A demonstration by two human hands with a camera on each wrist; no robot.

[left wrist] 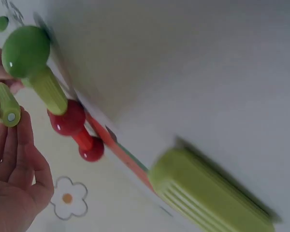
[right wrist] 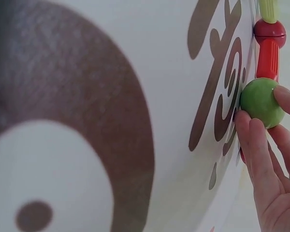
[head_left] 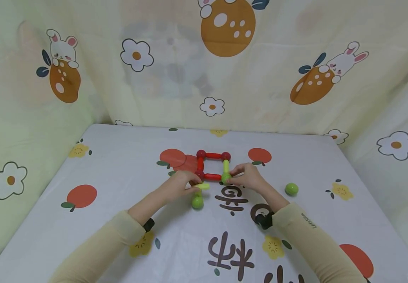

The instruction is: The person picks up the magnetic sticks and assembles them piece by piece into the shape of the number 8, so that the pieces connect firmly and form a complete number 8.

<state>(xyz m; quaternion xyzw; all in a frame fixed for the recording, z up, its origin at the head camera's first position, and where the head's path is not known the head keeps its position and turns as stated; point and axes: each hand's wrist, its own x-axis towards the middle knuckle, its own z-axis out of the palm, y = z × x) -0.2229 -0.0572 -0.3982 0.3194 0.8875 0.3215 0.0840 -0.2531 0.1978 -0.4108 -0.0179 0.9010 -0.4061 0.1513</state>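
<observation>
My left hand (head_left: 182, 186) pinches a light green rod (left wrist: 7, 105) with a silvery tip, held above another light green rod (left wrist: 50, 92). That lower rod joins a near green ball (head_left: 197, 202) to a red ball (head_left: 199, 174). Fingers of my right hand (head_left: 249, 177) grip a green ball (right wrist: 262, 102) at the near right corner of a square. Red rods (head_left: 213, 155) and red balls (head_left: 226, 157) make up most of this square, and its right side is a light green rod (head_left: 226, 166).
One loose green ball (head_left: 291, 189) lies to the right of my right hand. In the left wrist view, a light green rod (left wrist: 210, 193) lies on the tabletop. A patterned cloth (head_left: 119, 243) covers the table, with curtains (head_left: 175, 78) behind and at both sides.
</observation>
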